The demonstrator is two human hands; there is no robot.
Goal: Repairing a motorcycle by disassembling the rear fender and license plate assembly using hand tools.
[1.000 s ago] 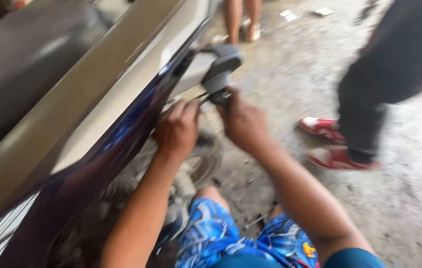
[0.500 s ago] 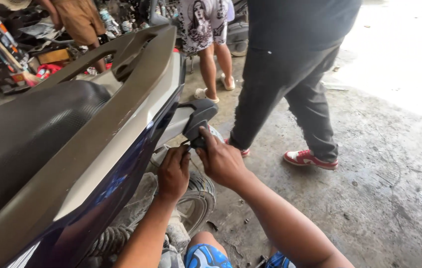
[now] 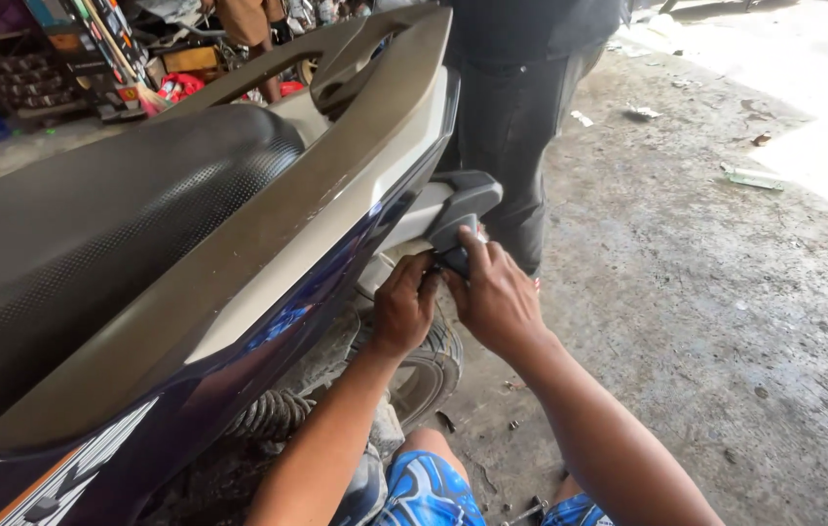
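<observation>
A dark blue scooter (image 3: pixel 268 302) with a black seat (image 3: pixel 93 234) and a grey grab rail (image 3: pixel 375 107) fills the left half. Below its tail sits a grey and black rear fender piece (image 3: pixel 458 200). My right hand (image 3: pixel 497 297) grips a small dark part at the underside of that piece. My left hand (image 3: pixel 402 310) is pressed against the same spot from the left, fingers curled on it. What lies between the fingers is hidden. The rear tyre (image 3: pixel 429 375) is just below both hands.
A person in black trousers (image 3: pixel 516 146) stands right behind the scooter's tail. A coil spring (image 3: pixel 268 414) shows under the body. Shelves and clutter (image 3: pixel 73 58) line the back left. Concrete floor (image 3: pixel 726 321) with litter and small loose bits spreads to the right.
The view has steadied and tilted up along the scooter. Both hands stay at the fender's underside. The standing person has stepped from the right to just behind the tail.
</observation>
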